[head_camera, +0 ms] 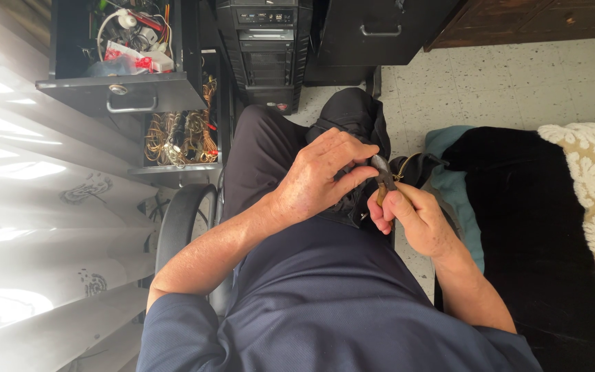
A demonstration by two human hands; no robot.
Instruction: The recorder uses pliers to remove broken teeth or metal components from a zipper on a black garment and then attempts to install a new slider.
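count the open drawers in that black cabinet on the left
2. The upper drawer is pulled out, full of cables and small parts. The lower drawer under it holds bundles of yellowish wire. More may be hidden below, behind the wheel.

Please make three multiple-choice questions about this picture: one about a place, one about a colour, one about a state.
1. Where is the open drawer with cables?
A. upper left
B. lower right
C. on the lap

2. What colour is the shirt?
A. white
B. dark blue
C. red

3. How is the right hand?
A. open and empty
B. closed around pliers
C. flat on the floor

Answers: 1 A, it stands pulled out above the left arm. 2 B, the cloth is navy. 3 B, its fingers wrap the handles, with the left hand at the tip.
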